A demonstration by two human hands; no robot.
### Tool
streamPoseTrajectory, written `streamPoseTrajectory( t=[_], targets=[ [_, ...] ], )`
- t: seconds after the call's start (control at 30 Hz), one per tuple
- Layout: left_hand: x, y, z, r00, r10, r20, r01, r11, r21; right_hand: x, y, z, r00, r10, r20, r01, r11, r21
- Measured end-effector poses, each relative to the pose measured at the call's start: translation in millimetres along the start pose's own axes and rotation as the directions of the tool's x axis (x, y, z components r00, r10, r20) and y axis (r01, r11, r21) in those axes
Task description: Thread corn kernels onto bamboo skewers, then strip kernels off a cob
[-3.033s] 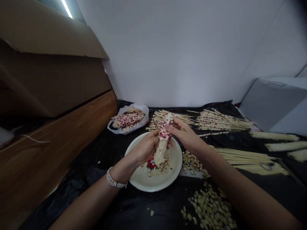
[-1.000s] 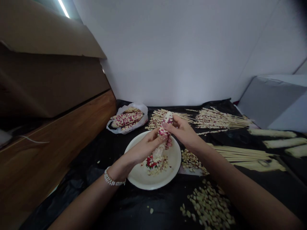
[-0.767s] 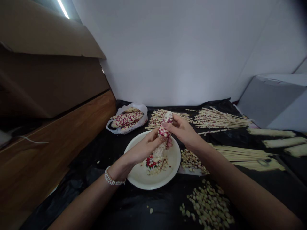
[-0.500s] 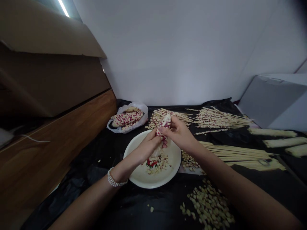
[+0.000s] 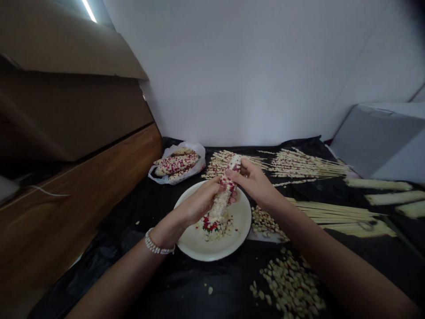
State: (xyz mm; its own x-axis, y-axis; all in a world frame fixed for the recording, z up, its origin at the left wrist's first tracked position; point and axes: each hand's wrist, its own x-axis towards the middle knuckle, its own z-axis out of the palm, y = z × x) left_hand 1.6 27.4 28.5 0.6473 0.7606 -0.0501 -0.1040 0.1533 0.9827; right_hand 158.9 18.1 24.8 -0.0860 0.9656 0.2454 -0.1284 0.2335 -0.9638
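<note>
I hold a red-and-white speckled corn cob [image 5: 226,192] tilted over a white plate [image 5: 239,230]. My left hand [image 5: 198,204] is closed around its lower, stripped part. My right hand [image 5: 254,184] is closed on the upper part that still carries kernels, thumb pressed against them. Loose red and pale kernels [image 5: 215,225] lie in the plate under the cob. A beaded bracelet [image 5: 156,248] sits on my left wrist.
A plastic bag of whole speckled cobs [image 5: 175,166] lies behind the plate. Skewers threaded with kernels [image 5: 299,166] and bare bamboo skewers [image 5: 341,217] lie at right. Kernel piles [image 5: 292,288] sit on black sheeting; stripped cobs [image 5: 378,185] far right. Wooden wall at left.
Both hands have kept working the cob over the plate; it dipped lower half a second ago and has come back up. The kernels in the plate look about the same.
</note>
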Motion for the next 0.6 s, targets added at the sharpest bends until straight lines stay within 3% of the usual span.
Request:
streamPoseTrajectory(
  t=[0.27, 0.4, 0.6],
  targets=[
    [-1.9, -2.3, -0.4, 1.000, -0.020, -0.021, 0.017, 0.985, -0.169, -2.1, 8.3, 2.1, 0.990, 0.021, 0.142, -0.036, 0.994, 0.100],
    [-1.4, -2.8, -2.3, 0.998, -0.045, 0.039, 0.054, 0.961, -0.270, -1.5, 6.0, -0.1, 0.989, 0.011, 0.144, -0.027, 0.993, 0.113],
    [-2.2, -2.3, -1.3, 0.998, -0.031, 0.049, 0.043, 0.966, -0.254, -1.5, 1.5, -1.8, 0.991, 0.010, 0.131, -0.023, 0.995, 0.098]
  ],
)
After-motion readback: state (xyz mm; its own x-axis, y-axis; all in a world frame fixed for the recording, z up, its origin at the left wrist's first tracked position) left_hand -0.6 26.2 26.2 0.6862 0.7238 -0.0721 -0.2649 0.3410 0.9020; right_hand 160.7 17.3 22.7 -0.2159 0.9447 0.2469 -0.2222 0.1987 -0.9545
